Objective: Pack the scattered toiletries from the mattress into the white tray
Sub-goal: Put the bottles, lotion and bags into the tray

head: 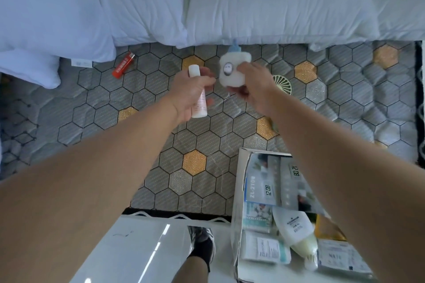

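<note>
View from above of a person's two bare forearms reaching out over a mattress (147,89) quilted in grey and yellow hexagons. The left hand (188,94) is curled round a slim white tube (200,108) with pale pink print, holding it upright just above the mattress. The right hand (253,89) grips a squat white bottle (231,71) with a light blue cap, with the fingers wrapped round its right side and underside. The two hands are close together, and the tube and bottle do not touch.

A red lighter (124,65) lies on the mattress to the left, near the white pillows (142,0) that fill the top of the view. A round cream slatted object (284,85) (what it is cannot be told) lies just beyond the right wrist.

The white tray (236,190) sits at the lower right, at the near edge of the mattress, partly hidden by the right forearm. It already holds printed boxes (262,181) and a white lotion bottle (296,230) lying on its side. Below are a glossy white floor (138,248) and one dark shoe (202,246).
</note>
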Action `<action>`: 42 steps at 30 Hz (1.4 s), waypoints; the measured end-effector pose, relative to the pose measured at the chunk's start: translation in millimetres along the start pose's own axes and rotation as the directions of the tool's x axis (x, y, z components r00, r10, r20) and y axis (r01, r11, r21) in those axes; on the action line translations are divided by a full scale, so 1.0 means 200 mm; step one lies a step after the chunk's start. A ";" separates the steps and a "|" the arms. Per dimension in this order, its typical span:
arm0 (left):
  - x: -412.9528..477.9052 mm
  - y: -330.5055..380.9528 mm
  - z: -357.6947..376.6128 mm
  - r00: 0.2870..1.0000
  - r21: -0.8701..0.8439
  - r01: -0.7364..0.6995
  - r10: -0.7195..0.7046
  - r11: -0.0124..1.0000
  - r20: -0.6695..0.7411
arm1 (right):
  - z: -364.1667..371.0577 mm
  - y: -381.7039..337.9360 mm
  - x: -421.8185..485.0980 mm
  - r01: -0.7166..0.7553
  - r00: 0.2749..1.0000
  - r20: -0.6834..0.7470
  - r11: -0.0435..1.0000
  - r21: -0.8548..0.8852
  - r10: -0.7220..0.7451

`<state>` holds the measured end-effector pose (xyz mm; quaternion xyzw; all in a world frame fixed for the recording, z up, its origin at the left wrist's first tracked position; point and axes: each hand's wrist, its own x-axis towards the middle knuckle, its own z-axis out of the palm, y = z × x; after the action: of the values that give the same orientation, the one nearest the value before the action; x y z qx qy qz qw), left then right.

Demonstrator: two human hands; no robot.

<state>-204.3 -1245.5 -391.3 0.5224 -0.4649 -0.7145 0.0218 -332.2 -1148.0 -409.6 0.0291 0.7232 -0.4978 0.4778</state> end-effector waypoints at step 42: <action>-1.16 -0.44 0.65 0.937 0.053 0.046 -0.061 0.998 0.345 | -1.04 0.76 -1.33 -0.035 0.940 -0.298 0.822 -0.569 -0.167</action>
<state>-159.5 -992.1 -279.8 0.4014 -0.4628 -0.7851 -0.0913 -247.0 -800.9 -314.1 -0.0554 0.9090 -0.2649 0.3170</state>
